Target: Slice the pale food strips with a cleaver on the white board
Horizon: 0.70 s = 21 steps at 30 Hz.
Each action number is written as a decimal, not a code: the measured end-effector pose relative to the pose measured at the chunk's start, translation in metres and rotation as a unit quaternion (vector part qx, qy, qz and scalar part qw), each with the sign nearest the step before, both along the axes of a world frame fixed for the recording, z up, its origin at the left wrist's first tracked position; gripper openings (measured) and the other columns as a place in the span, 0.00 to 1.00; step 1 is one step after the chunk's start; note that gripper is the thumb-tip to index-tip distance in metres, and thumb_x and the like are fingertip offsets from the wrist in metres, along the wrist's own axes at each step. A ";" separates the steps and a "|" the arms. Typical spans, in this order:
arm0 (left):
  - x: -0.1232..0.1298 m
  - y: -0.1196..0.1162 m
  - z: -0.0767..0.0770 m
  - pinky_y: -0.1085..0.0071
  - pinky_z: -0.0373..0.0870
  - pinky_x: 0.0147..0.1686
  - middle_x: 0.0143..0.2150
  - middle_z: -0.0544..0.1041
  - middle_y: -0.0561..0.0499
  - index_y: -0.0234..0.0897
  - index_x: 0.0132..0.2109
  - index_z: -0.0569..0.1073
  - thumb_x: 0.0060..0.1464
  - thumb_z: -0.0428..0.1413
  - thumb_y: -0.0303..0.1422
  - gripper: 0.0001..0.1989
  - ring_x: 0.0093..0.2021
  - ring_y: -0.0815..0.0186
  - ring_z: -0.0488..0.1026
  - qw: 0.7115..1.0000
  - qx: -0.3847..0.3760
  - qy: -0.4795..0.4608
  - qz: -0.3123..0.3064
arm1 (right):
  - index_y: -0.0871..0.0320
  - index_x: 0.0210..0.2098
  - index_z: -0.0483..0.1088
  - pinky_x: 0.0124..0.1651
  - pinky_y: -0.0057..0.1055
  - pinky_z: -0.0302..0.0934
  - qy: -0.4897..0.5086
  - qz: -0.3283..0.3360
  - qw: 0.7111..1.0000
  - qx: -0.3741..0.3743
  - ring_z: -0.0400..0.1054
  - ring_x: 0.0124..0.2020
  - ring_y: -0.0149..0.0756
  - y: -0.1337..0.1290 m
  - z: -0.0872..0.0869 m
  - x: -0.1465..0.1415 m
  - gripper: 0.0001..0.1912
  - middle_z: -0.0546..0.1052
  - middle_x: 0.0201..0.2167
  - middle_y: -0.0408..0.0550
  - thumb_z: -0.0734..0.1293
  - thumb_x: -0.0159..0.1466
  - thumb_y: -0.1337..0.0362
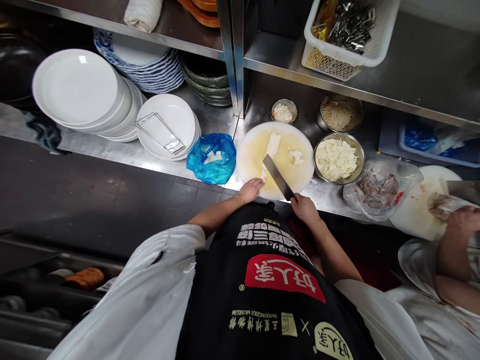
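Note:
My right hand (305,209) is closed around the handle of a cleaver (278,176), whose blade points away and left over a round cutting board (247,145). At the board's near left edge, my left hand (251,190) has its fingers together against a small pale food piece (263,174), close to the blade. Beyond the blade lies a longer pale strip of food (273,144), its exact kind unclear. Some white scraps (297,157) sit on the right of the board. Beside it stands a metal bowl of pale thin slices (336,159).
Left of the board are a blue plastic bag (213,159) and stacked white plates (165,117) with a wire rack (159,132) on top. Small metal bowls stand behind. On the right, a clear bag of meat (378,189) lies near a co-worker's hand (465,220). A shelf (348,82) overhangs the counter.

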<state>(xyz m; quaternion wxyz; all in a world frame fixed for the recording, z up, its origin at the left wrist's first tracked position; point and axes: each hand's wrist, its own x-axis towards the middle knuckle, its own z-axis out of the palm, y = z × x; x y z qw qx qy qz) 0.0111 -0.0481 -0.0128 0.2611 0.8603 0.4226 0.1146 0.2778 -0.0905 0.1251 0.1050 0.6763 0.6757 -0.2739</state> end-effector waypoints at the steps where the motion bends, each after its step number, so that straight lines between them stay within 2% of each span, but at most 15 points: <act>1: 0.001 0.000 0.002 0.56 0.61 0.69 0.63 0.70 0.41 0.32 0.64 0.69 0.57 0.52 0.23 0.27 0.64 0.56 0.65 1.000 -0.001 -0.001 0.006 | 0.61 0.48 0.73 0.42 0.32 0.59 0.006 -0.007 1.000 0.026 0.74 0.40 0.45 0.005 0.001 -0.001 0.17 0.80 0.38 0.58 0.56 0.73 0.59; 4: 0.005 0.001 0.009 0.55 0.61 0.68 0.62 0.71 0.41 0.33 0.64 0.69 0.57 0.52 0.24 0.27 0.63 0.56 0.66 1.000 -0.006 0.004 0.029 | 0.65 0.54 0.70 0.41 0.32 0.59 0.015 -0.026 0.998 0.057 0.74 0.39 0.45 0.022 -0.003 -0.009 0.21 0.80 0.39 0.59 0.53 0.74 0.60; 7: 0.010 0.004 0.015 0.55 0.62 0.67 0.61 0.71 0.41 0.33 0.64 0.69 0.58 0.52 0.25 0.27 0.63 0.55 0.66 0.999 -0.014 0.017 0.046 | 0.66 0.48 0.73 0.41 0.31 0.59 -0.002 -0.014 1.000 -0.010 0.74 0.39 0.44 0.036 -0.007 -0.009 0.17 0.80 0.38 0.60 0.56 0.72 0.64; 9: 0.013 0.007 0.019 0.55 0.62 0.66 0.60 0.72 0.40 0.34 0.64 0.69 0.57 0.52 0.26 0.27 0.62 0.54 0.66 0.998 -0.027 0.021 0.053 | 0.64 0.44 0.74 0.41 0.31 0.58 -0.008 -0.001 1.000 -0.026 0.74 0.39 0.44 0.043 -0.007 -0.004 0.15 0.80 0.38 0.59 0.58 0.71 0.65; 11: 0.015 0.010 0.023 0.54 0.63 0.65 0.58 0.73 0.41 0.35 0.65 0.69 0.56 0.53 0.26 0.28 0.61 0.54 0.67 0.997 -0.040 0.022 0.059 | 0.63 0.45 0.74 0.41 0.31 0.58 0.002 0.000 1.000 0.012 0.73 0.39 0.44 0.050 -0.006 0.001 0.15 0.80 0.38 0.58 0.57 0.71 0.62; 13: 0.017 0.013 0.025 0.54 0.63 0.64 0.56 0.74 0.41 0.36 0.64 0.70 0.56 0.53 0.26 0.28 0.60 0.54 0.67 0.996 -0.051 0.023 0.065 | 0.63 0.49 0.72 0.41 0.31 0.58 0.015 -0.009 0.998 0.056 0.73 0.39 0.45 0.060 -0.008 0.002 0.18 0.80 0.38 0.58 0.55 0.73 0.60; 15: 0.018 0.016 0.026 0.54 0.63 0.64 0.56 0.74 0.42 0.36 0.63 0.71 0.56 0.53 0.27 0.27 0.60 0.54 0.67 0.996 -0.057 0.026 0.070 | 0.65 0.52 0.71 0.41 0.31 0.58 0.013 -0.010 0.999 0.050 0.73 0.39 0.45 0.071 -0.012 0.001 0.19 0.80 0.38 0.59 0.54 0.73 0.62; 18: 0.019 0.019 0.025 0.56 0.63 0.64 0.56 0.74 0.42 0.35 0.62 0.71 0.57 0.53 0.27 0.25 0.59 0.55 0.68 0.995 -0.060 0.027 0.076 | 0.65 0.45 0.74 0.40 0.31 0.57 -0.004 0.005 1.000 -0.011 0.73 0.39 0.45 0.087 -0.016 0.004 0.16 0.80 0.38 0.60 0.57 0.70 0.65; 21: 0.020 0.022 0.021 0.58 0.64 0.63 0.54 0.75 0.42 0.35 0.62 0.71 0.58 0.53 0.27 0.25 0.58 0.56 0.69 0.994 -0.062 0.022 0.083 | 0.63 0.43 0.74 0.39 0.31 0.57 0.003 0.002 1.000 0.020 0.72 0.38 0.45 0.100 -0.015 0.009 0.16 0.79 0.37 0.59 0.57 0.70 0.63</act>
